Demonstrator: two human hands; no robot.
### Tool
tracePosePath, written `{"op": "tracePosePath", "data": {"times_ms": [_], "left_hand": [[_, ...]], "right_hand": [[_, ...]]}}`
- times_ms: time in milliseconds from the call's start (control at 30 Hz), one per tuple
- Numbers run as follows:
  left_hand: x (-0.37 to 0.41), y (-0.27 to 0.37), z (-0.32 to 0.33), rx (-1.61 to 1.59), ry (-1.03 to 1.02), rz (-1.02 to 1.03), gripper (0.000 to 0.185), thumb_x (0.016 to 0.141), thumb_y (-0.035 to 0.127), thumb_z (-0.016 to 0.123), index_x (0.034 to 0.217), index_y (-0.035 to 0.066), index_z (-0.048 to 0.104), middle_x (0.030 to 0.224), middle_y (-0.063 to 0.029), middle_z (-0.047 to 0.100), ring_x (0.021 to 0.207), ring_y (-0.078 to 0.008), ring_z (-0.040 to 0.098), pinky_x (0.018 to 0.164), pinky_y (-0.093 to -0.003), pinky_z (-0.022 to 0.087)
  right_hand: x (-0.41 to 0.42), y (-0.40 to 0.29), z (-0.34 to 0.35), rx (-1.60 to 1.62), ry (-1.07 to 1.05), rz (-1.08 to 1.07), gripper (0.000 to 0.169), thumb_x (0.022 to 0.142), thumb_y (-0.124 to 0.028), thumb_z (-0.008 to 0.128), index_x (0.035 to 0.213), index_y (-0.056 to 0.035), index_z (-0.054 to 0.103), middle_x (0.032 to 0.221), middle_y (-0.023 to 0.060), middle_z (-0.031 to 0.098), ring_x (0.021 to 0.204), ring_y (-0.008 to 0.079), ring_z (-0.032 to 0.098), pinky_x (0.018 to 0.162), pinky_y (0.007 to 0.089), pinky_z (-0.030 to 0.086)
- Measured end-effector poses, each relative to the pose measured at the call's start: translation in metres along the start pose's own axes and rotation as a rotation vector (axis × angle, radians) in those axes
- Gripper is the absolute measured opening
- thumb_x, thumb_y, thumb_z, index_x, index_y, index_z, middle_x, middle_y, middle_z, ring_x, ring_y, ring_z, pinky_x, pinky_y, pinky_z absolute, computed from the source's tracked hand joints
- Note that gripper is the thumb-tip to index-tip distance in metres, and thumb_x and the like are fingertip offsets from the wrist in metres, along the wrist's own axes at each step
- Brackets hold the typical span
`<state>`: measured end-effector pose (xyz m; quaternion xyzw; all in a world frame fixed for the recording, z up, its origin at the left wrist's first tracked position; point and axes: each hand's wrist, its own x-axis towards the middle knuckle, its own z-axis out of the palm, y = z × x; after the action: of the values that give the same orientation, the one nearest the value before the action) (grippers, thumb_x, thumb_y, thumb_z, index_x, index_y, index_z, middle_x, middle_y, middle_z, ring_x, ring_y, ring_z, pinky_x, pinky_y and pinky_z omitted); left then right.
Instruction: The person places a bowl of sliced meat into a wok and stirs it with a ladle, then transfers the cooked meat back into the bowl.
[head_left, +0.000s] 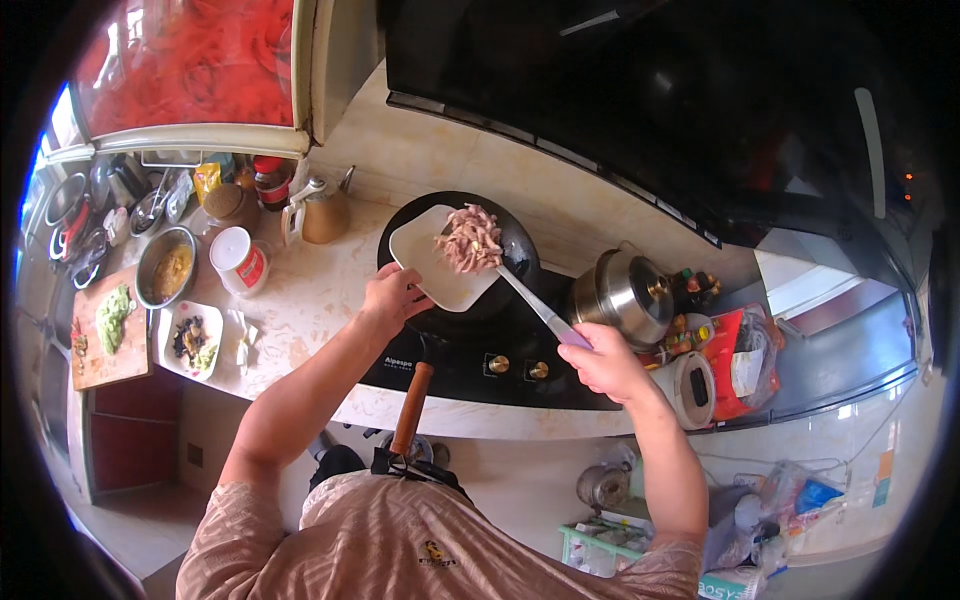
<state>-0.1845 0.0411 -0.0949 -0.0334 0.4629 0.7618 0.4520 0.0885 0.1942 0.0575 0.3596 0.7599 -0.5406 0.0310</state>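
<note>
My left hand (397, 294) grips the near left rim of a white square dish (431, 259), held tilted above a black wok (523, 244). A heap of sliced raw-looking meat (472, 238) is at the dish's right side. My right hand (609, 361) holds the purple grip of a metal cooking spatula (534, 296). Its head end is hidden by the meat, so I cannot tell how much of the heap rests on it. The wok's wooden handle (413, 405) points towards my body, over the front of the black gas hob (457, 367).
A lidded steel pot (626, 296) stands right of the wok, near sauce bottles and a red bag (739, 360). Leftward are a gold oil pot (326, 214), white tub (238, 262), steel bowl (166, 266), plate of ingredients (191, 341) and cutting board (112, 360). A range hood (600, 112) overhangs.
</note>
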Motion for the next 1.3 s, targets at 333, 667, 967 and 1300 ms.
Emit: {"op": "tracePosePath", "data": {"times_ms": [333, 667, 967, 1300], "left_hand": [[-0.008, 0.002, -0.016, -0.015, -0.079, 0.005, 0.031, 0.086, 0.004, 0.057, 0.116, 0.010, 0.055, 0.109, -0.0066, 0.065, 0.100, -0.0211, 0.065, 0.084, -0.0389, 0.055], [-0.047, 0.017, -0.079, 0.046, -0.064, 0.099, 0.032, 0.084, 0.009, 0.058, 0.116, 0.009, 0.057, 0.105, -0.0069, 0.066, 0.093, -0.0182, 0.065, 0.084, -0.0380, 0.054], [-0.119, 0.025, -0.145, -0.025, 0.166, 0.193, 0.031, 0.085, 0.006, 0.057, 0.115, 0.010, 0.057, 0.105, -0.0056, 0.067, 0.089, -0.0173, 0.066, 0.077, -0.0362, 0.057], [-0.150, 0.014, -0.168, -0.115, 0.238, 0.196, 0.029, 0.092, 0.007, 0.053, 0.121, 0.011, 0.056, 0.109, -0.0051, 0.066, 0.091, -0.0157, 0.067, 0.074, -0.0344, 0.059]], "right_hand": [[-0.031, -0.036, 0.024, -0.835, 0.424, -0.395, 0.033, 0.093, -0.017, 0.058, 0.117, 0.0064, 0.056, 0.090, 0.0278, 0.066, 0.089, 0.0451, 0.064, 0.079, 0.0499, 0.050], [0.024, 0.015, -0.020, -0.647, 0.385, -0.198, 0.026, 0.092, -0.022, 0.057, 0.100, 0.0025, 0.061, 0.089, 0.0261, 0.065, 0.090, 0.0436, 0.064, 0.076, 0.0469, 0.049], [0.155, 0.007, -0.011, -0.800, 0.219, 0.116, 0.035, 0.085, -0.020, 0.055, 0.099, 0.0090, 0.067, 0.105, 0.0335, 0.064, 0.104, 0.0453, 0.063, 0.089, 0.0473, 0.051], [0.144, -0.049, 0.055, -1.079, 0.349, -0.050, 0.024, 0.088, -0.010, 0.053, 0.102, 0.0006, 0.070, 0.104, 0.0252, 0.068, 0.099, 0.0413, 0.067, 0.087, 0.0488, 0.053]]}}
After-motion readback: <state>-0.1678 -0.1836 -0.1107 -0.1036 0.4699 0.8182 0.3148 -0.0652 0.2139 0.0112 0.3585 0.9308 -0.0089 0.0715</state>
